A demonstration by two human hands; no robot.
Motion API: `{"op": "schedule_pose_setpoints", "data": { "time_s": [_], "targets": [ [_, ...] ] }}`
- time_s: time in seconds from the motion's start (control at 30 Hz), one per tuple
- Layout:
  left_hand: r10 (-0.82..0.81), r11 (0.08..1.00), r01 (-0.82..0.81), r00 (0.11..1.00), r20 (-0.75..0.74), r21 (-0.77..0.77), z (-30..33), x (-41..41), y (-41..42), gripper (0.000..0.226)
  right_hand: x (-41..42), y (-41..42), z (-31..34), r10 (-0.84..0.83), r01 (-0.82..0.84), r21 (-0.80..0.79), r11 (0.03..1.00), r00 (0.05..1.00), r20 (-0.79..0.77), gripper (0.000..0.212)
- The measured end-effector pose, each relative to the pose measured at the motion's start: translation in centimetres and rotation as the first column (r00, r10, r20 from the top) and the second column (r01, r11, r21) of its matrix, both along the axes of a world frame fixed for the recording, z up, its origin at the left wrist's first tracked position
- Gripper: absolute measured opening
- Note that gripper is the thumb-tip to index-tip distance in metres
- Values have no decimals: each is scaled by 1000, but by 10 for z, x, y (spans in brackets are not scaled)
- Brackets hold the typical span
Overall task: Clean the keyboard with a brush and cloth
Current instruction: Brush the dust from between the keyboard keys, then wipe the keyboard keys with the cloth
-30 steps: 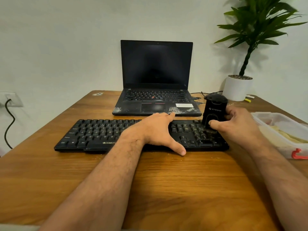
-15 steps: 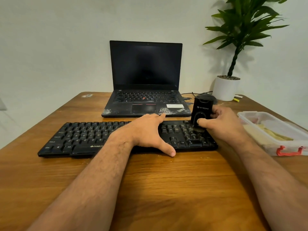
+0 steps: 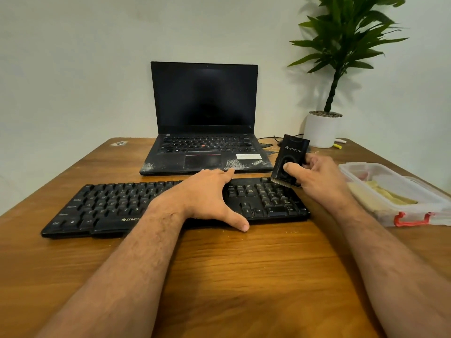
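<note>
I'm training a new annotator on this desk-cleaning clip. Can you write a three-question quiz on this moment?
1. True or false: the brush is in the left hand.
2. Which end of the keyboard do the bristles touch: A far right, B far left, C middle?
3. What stands behind the keyboard?

Key: 1 false, the right hand grips it; 2 A; 3 an open laptop.

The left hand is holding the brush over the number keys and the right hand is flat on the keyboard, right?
Not quite, the hands are swapped. The head view shows the right hand holding the brush over the number keys, and the left hand flat on the keyboard.
</note>
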State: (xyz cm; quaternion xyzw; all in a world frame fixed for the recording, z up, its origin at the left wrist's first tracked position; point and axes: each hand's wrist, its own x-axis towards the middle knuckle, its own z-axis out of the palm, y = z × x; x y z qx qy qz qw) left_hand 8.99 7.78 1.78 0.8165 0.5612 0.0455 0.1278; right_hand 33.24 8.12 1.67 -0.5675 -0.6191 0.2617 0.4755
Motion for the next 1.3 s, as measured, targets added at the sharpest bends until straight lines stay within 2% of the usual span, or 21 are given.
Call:
{"op": "schedule_pose_setpoints", "data": {
  "time_s": [0.13,0.23,0.37,0.53,0.6,0.67,0.77,0.9,1.03,1.2,1.3],
  "targets": [
    [7,1000,-8,1000,18,10,0,1,-5,137,2,-3,0,-20,20,-20,1000,999,-26,4],
    [-29,993,25,999,34,119,2,6,-13,128,4,-8,0,-36,35,-22,999,999,-35,1],
    [-85,937,49,992,91,346,-4,16,-27,113,6,-25,5,-39,38,-9,999,994,-104,20],
    [-108,883,14,979,173,470,-12,33,-56,87,23,-60,12,-90,88,24,996,994,63,50],
    [-109,878,12,978,175,479,-11,43,-67,77,35,-76,14,-44,54,-47,997,979,197,49],
    [-111,884,23,981,161,467,-11,53,-77,74,47,-88,17,23,34,-173,984,948,319,38],
    [-115,890,42,984,134,454,-12,68,-89,63,56,-101,20,-17,130,-197,972,872,490,30],
    [-110,892,38,985,133,450,-12,83,-92,52,59,-111,12,-128,249,-169,954,843,523,34],
    [-120,892,58,987,111,448,-15,91,-91,50,66,-120,8,-194,294,-179,939,882,429,19],
    [-146,899,94,985,90,428,-16,99,-89,45,72,-123,10,-229,357,-101,929,767,600,19],
    [-158,895,105,984,87,434,-15,104,-89,43,75,-124,11,-227,353,-92,931,758,611,21]
  ]
}}
